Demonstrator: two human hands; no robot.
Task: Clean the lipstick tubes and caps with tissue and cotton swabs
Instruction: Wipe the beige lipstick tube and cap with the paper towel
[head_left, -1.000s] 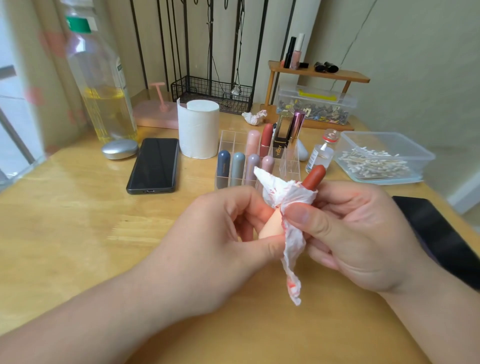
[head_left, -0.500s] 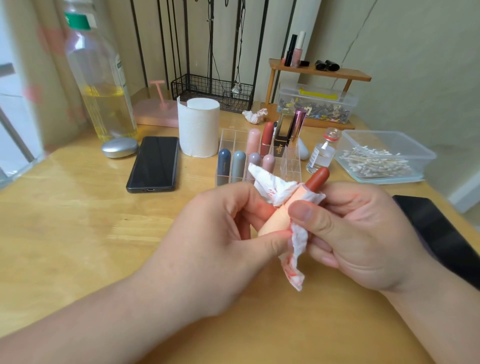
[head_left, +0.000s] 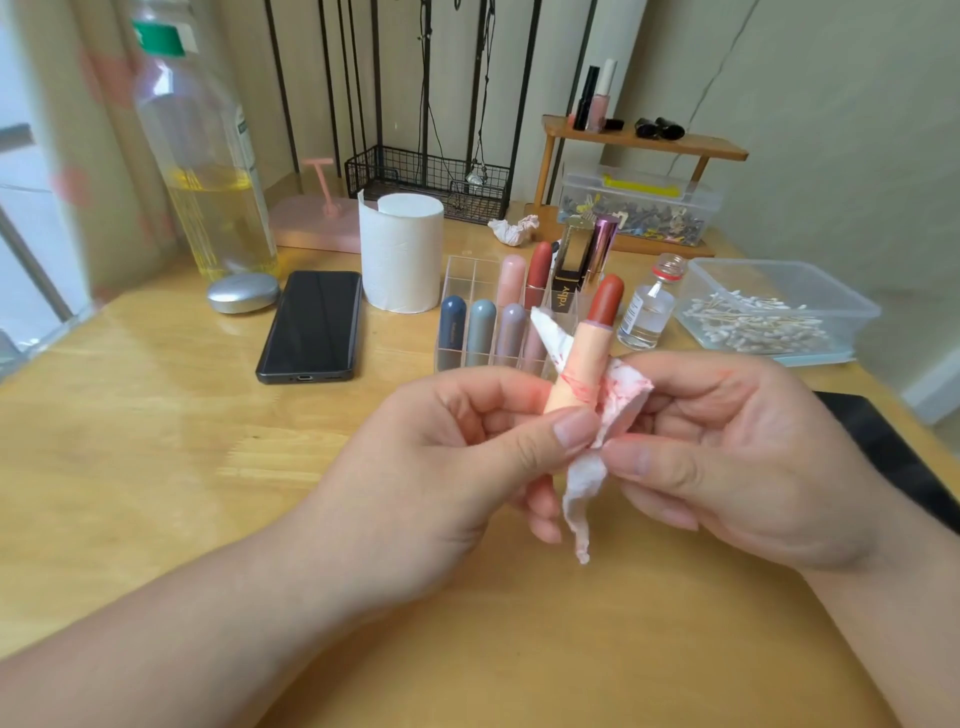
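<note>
In the head view, the left hand (head_left: 447, 467) pinched the peach lipstick tube (head_left: 571, 374) low on its barrel, above the middle of the table, with the red bullet (head_left: 605, 306) extended and bare. The right hand (head_left: 727, 457) pinched the stained tissue (head_left: 618, 400), which was pressed against the tube's side. The smeared tissue could probably drag red back over the barrel. An upward swipe might dent or snap the exposed bullet, and so narrow a pinch might let the tube twist loose.

Beneath lay a glossy wooden table (head_left: 130, 441) holding a clear organiser (head_left: 470, 262) of capped lipsticks, a tissue roll (head_left: 402, 254), a phone (head_left: 311, 325) and a tub of cotton swabs (head_left: 779, 312). A small shelf (head_left: 644, 140) stood by the wall.
</note>
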